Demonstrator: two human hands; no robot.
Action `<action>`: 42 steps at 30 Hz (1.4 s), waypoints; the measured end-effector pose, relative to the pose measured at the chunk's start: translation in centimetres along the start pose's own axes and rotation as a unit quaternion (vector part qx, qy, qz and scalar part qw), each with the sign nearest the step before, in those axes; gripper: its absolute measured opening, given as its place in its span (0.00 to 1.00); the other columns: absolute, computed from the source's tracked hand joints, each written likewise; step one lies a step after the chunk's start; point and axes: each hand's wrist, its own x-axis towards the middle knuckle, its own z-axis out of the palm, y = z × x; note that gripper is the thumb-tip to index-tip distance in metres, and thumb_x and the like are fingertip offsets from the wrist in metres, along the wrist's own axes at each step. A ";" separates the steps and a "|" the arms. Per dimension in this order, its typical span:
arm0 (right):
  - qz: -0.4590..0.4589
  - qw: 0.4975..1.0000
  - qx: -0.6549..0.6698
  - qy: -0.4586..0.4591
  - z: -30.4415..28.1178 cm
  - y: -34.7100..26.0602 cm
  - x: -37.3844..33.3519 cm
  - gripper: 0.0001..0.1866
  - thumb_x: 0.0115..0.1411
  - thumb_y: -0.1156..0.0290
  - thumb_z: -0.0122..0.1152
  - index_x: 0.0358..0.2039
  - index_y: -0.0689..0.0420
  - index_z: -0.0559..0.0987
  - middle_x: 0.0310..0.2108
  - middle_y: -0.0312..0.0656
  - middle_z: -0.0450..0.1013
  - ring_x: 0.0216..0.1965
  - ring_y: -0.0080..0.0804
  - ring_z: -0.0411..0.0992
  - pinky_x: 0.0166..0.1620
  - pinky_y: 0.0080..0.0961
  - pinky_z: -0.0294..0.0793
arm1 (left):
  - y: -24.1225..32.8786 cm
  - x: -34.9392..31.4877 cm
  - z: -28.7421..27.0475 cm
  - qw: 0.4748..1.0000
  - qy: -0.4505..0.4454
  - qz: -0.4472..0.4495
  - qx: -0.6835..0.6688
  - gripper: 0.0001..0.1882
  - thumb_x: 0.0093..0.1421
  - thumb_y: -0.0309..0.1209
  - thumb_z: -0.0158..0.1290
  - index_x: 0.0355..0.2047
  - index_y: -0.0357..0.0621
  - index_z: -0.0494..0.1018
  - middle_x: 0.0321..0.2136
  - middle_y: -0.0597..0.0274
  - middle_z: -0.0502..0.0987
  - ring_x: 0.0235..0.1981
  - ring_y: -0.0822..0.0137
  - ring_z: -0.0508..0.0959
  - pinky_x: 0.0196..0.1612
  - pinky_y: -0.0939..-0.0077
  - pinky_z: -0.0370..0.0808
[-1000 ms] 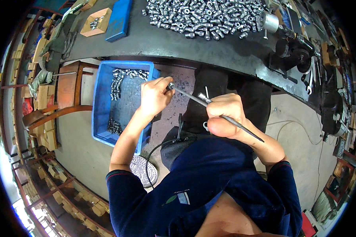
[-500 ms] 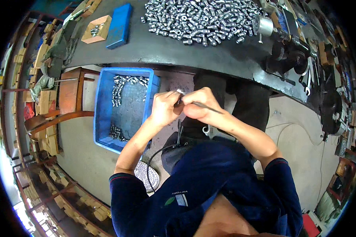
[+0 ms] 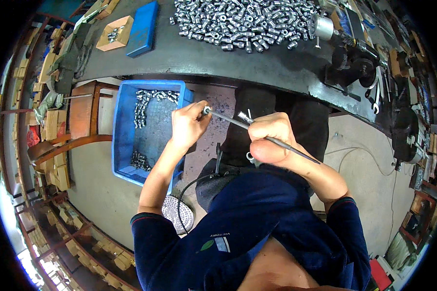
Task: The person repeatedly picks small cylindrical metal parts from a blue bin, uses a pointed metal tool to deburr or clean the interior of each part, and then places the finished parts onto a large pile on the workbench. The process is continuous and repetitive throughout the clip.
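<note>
My left hand [image 3: 186,125] is closed round a small metal fitting [image 3: 207,110], of which only the end shows. My right hand [image 3: 271,137] grips a long thin dark metal rod [image 3: 230,119], perhaps a round file. One end of the rod meets the fitting's opening; the other reaches past my right wrist, tapering. A second small metal fitting [image 3: 245,117] sticks out by the right thumb and fingers, across the rod. Left of my left hand stands a blue plastic bin [image 3: 116,131] with rows of fittings [image 3: 141,109] along its inner edges.
On the dark workbench [image 3: 194,60] lies a large heap of metal fittings [image 3: 243,24]. A blue box lid [image 3: 142,29] and a small cardboard tray [image 3: 114,34] are to its left. A clamped machine [image 3: 352,63] and a wrench [image 3: 377,102] occupy the right. A wooden chair [image 3: 85,114] stands beyond the bin.
My hands have drawn apart, the left going left and the right moving right and down. Much more of the rod now shows between them, and the second fitting has come into sight.
</note>
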 end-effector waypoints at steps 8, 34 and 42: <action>-0.013 0.998 -0.025 0.049 2.5 5.1 1.3 0.19 0.43 0.63 0.55 0.12 0.59 0.57 0.12 0.43 0.49 0.12 0.36 0.52 0.17 0.28 0.50 | 2.7 1.3 1.2 0.985 -0.005 0.172 0.003 0.12 0.39 0.24 0.59 0.28 0.39 0.74 0.17 0.56 0.72 0.17 0.56 0.73 0.20 0.68 0.68; 0.124 0.981 0.119 0.090 -1.6 2.0 -1.7 0.12 0.41 0.73 0.49 0.09 0.60 0.59 0.10 0.32 0.52 0.15 0.14 0.51 0.18 0.20 0.49 | -2.5 23.3 -2.6 0.993 0.106 0.020 -0.042 0.25 0.49 0.36 0.56 0.48 0.45 0.70 0.27 0.57 0.79 0.31 0.56 0.79 0.36 0.64 0.74; 0.115 0.988 0.082 0.065 -2.1 2.8 -1.4 0.12 0.41 0.73 0.48 0.08 0.60 0.58 0.09 0.32 0.54 0.14 0.13 0.53 0.18 0.19 0.50 | 4.1 11.2 -3.6 0.889 -0.229 -0.123 -0.376 0.15 0.59 0.32 0.53 0.42 0.32 0.71 0.24 0.63 0.75 0.20 0.77 0.73 0.23 0.83 0.71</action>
